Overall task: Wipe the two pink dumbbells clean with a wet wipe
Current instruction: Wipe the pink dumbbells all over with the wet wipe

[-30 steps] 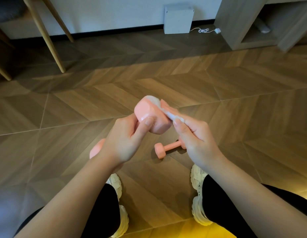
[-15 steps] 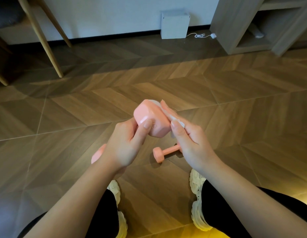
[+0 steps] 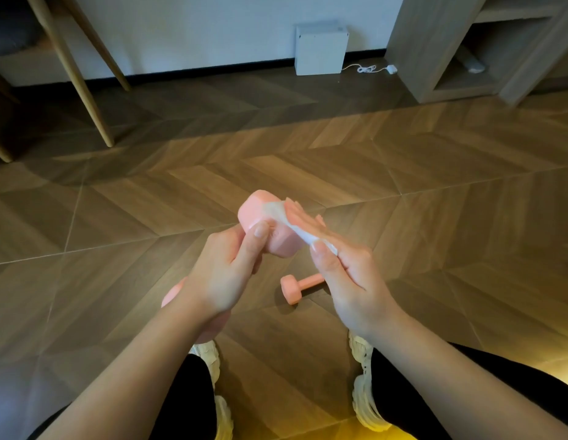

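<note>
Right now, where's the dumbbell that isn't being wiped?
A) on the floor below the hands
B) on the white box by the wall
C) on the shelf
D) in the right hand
A: the second dumbbell lies on the floor, partly hidden behind the right hand, which pinches the wipe against the other dumbbell gripped by the left hand.

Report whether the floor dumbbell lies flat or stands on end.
Lying flat: the floor dumbbell rests on its side, its handle running behind the right hand.
</note>
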